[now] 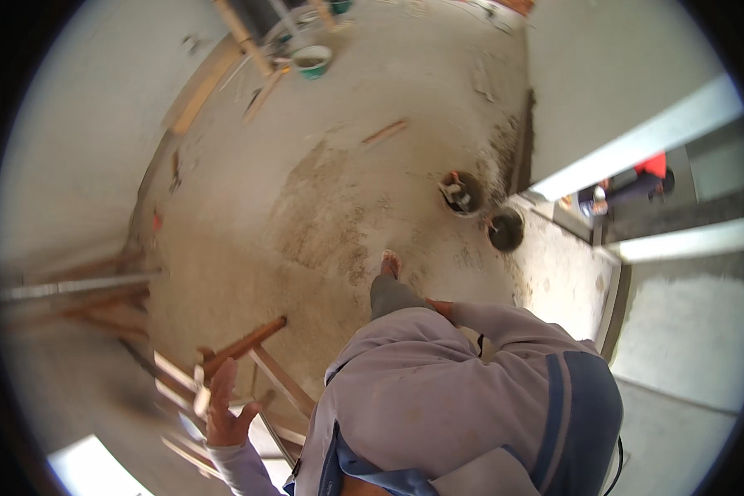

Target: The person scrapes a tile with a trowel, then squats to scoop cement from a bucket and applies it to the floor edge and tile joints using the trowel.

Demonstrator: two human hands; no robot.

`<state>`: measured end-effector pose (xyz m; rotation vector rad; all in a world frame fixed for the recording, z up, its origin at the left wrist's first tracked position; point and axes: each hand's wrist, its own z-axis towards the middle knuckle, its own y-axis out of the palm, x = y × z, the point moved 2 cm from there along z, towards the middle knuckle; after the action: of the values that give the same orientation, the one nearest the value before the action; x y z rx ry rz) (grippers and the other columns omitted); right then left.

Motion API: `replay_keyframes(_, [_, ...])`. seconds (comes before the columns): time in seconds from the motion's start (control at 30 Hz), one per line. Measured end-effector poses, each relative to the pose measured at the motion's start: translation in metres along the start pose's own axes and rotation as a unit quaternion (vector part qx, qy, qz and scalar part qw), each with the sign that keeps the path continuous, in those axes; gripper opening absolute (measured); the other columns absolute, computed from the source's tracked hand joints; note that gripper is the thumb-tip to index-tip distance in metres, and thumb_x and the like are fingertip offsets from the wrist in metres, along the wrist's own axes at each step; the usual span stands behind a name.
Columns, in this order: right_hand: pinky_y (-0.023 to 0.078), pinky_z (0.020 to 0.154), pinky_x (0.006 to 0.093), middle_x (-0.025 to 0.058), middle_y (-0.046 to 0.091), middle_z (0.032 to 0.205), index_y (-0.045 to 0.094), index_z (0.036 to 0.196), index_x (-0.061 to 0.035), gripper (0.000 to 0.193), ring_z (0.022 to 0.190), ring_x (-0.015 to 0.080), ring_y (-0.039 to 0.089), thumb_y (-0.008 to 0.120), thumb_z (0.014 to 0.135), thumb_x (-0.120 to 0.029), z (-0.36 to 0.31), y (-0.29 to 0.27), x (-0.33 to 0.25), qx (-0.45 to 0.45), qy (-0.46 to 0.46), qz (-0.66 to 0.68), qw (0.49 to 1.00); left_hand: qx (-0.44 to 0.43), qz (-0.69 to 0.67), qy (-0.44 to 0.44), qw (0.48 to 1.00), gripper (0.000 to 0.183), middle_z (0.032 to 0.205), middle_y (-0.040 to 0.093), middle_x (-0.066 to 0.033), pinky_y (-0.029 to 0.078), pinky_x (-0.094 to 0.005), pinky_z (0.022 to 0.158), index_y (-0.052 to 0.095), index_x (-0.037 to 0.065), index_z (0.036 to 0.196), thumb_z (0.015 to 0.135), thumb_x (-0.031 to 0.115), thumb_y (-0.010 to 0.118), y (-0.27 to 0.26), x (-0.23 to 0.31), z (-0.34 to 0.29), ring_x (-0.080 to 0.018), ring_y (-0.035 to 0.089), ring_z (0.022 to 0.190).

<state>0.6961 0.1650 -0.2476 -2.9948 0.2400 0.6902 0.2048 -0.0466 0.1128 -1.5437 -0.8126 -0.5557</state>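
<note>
Left hand (pixel 230 415) unclenched, thumb out — near a wooden frame (pixel 279 377).
Right hand (pixel 441 308) beside the trouser leg (pixel 391 296) — grip unclear.

2 buckets (pixel 506 230) and 1 green tub (pixel 312 73) on the floor (pixel 240 157)

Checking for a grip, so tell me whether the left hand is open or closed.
Open: the left hand shows its thumb spread away from its fingers.
</note>
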Motion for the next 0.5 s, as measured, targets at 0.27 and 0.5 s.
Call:
replay_keyframes(0.27, [0.03,0.116,0.0388,0.0147,0.043,0.154,0.042,0.149,-0.0065,0.068,0.139,0.0279,0.041,0.051,0.098,-0.051,-0.038,-0.04,-0.003,-0.029,-0.116,0.214,0.969,-0.168,0.037,-0.176,0.969,0.071,0.134,0.057,-0.0154,0.049,-0.0384,0.098,0.04,0.002,0.149,0.093,0.036,0.067,0.188,-0.174,0.209,-0.0287,0.057,0.123])
replay_keyframes(0.5, [0.03,0.116,0.0366,0.0116,0.048,0.15,0.051,0.144,-0.008,0.056,0.137,0.0245,0.044,0.043,0.103,-0.046,-0.075,-0.048,-0.015,0.116,-0.229,0.362,0.896,-0.391,0.183,-0.131,0.893,0.075,0.14,0.054,-0.0138,0.047,-0.0413,0.1,0.034,0.006,0.153,0.097,0.052,0.053,0.286,-0.235,0.286,-0.0289,0.053,0.128])
